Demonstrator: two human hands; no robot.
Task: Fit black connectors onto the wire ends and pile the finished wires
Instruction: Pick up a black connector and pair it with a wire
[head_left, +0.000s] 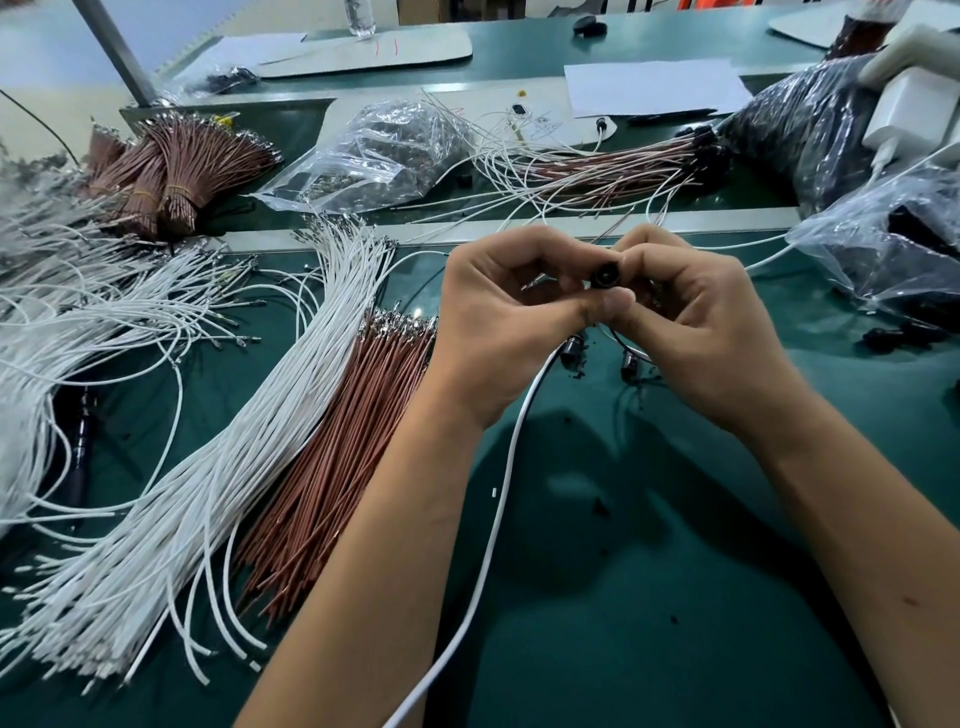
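Head view, our left hand (511, 312) and right hand (691, 317) meeting above the green bench (649, 571), fingertips of both pinched on one black connector (604, 273) between our thumbs, white wire (498, 499) trailing below, brown wires (332, 467) alongside our left forearm.

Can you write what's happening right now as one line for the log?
step: fitting connector | left hand: pinches connector | right hand: pinches connector | finished pile: behind hands | table

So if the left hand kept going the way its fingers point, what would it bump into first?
Almost at once, the black connector pinched between both hands, then the right hand just behind it. The left hand points rightward at them; depth is hard to judge.
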